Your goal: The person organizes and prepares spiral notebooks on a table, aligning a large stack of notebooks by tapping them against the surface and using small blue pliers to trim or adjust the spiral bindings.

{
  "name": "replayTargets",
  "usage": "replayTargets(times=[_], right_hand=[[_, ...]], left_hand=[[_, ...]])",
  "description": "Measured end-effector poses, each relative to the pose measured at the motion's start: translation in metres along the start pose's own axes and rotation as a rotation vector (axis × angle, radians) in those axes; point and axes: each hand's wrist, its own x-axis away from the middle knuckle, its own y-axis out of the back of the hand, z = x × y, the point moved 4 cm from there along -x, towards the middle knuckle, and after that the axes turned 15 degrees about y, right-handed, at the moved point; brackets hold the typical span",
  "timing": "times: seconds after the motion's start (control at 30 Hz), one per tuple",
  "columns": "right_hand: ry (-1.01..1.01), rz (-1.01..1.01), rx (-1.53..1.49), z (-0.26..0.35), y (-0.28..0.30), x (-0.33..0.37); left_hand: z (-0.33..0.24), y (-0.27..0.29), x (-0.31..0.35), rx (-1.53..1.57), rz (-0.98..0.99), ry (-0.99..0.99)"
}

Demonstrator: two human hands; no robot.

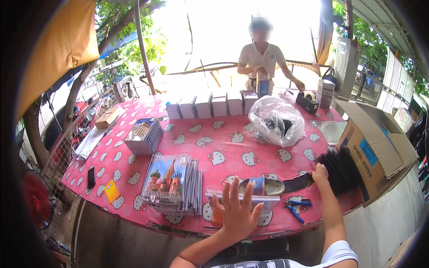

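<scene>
My left hand point(237, 209) is raised with its fingers spread, in front of a stack of paper sheets or notebooks point(267, 203) near the table's front edge. It partly hides that stack, which has a picture on top. Farther right, my right hand point(320, 173) is closed at the left end of a bundle of black spiral binding coils point(338, 169). A dark flat strip point(297, 182) lies just left of that hand. Blue-handled pliers point(295, 214) rest on the table between my hands. Spiral-bound notebooks point(165, 181) with a cathedral cover are stacked to the left.
An open cardboard box point(373, 154) stands at the right edge. A clear plastic bag point(277, 120) and a row of notebook stacks point(212, 105) sit farther back. Another stack point(145, 136), a phone point(91, 177) and a yellow packet point(111, 191) lie left. A person point(261, 58) stands across the table.
</scene>
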Motion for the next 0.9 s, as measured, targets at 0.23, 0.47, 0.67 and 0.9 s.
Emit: replayTargets(times=[0.23, 0.47, 0.67, 0.9], right_hand=[[0.057, 0.085, -0.182, -0.010, 0.002, -0.010], [0.280, 0.004, -0.518, 0.092, 0.094, 0.018], [0.474, -0.037, -1.068, 0.173, 0.156, 0.068], [0.427, -0.106, -1.168, 0.192, 0.181, 0.084]], left_hand=[[-0.001, -0.029, -0.008, 0.058, 0.271, -0.152], [-0.003, -0.019, -0.021, 0.374, 0.045, -0.105], [-0.002, -0.025, -0.019, 0.417, 0.098, -0.098], [-0.005, -0.018, -0.019, 0.417, 0.112, -0.086]])
